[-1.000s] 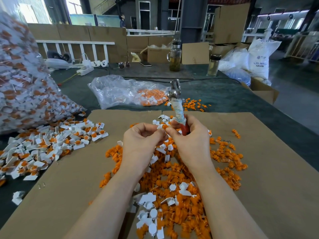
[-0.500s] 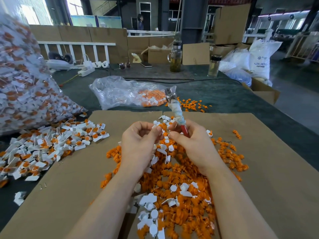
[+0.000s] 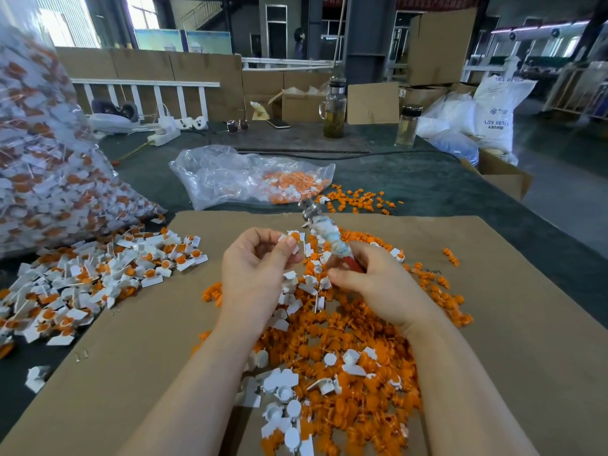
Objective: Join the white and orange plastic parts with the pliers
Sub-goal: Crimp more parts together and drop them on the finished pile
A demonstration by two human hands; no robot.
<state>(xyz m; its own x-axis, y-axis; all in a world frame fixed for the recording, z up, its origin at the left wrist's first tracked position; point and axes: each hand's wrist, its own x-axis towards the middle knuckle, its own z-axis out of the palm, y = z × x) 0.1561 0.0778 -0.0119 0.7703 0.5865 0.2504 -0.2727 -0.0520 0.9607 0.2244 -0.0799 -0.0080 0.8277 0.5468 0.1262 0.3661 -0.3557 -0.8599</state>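
My left hand pinches a white part with an orange insert between thumb and fingertips, raised above the pile. My right hand grips the red handles of the pliers, whose cloth-wrapped shaft and metal jaws point up and away, just right of the held part. The two hands are a short gap apart. Below them a heap of loose orange parts mixed with white parts lies on the cardboard sheet.
Joined white-and-orange pieces are heaped at the left, beside a big clear bag full of them. Behind the cardboard lie a half-empty plastic bag and scattered orange parts. Two bottles stand at the far table edge.
My hands have drawn apart: the left lifted the white-and-orange part up and left, the right dropped lower with the pliers tilting further away from the part.
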